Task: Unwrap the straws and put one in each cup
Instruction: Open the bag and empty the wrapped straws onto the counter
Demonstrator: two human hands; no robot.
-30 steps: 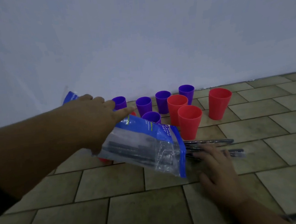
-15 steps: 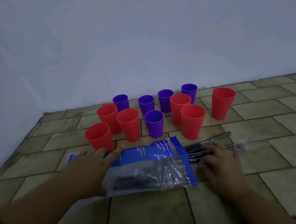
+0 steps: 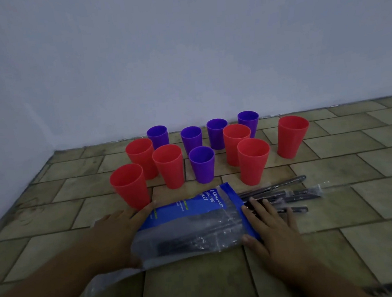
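Note:
Several red cups [image 3: 168,166] and purple cups [image 3: 202,165] stand upright in a cluster near the wall, with nothing visible inside them. In front of them a clear and blue plastic straw bag [image 3: 193,227] lies on the tiled floor with dark straws inside. My left hand [image 3: 112,237] holds the bag's left end, its index finger stretched along the bag's far edge. Several wrapped dark straws [image 3: 297,192] lie loose on the floor, sticking out of the bag's right end. My right hand [image 3: 269,227] rests flat on them with fingers spread, its thumb at the bag's right edge.
A pale wall [image 3: 181,54] runs close behind the cups and turns a corner on the left. One red cup [image 3: 291,136] stands apart at the right. Bare tiled floor [image 3: 363,204] stretches to the right.
My left hand has brought the bag down from in front of the cups to the floor and drawn it nearer. My right hand has stayed on the loose straws.

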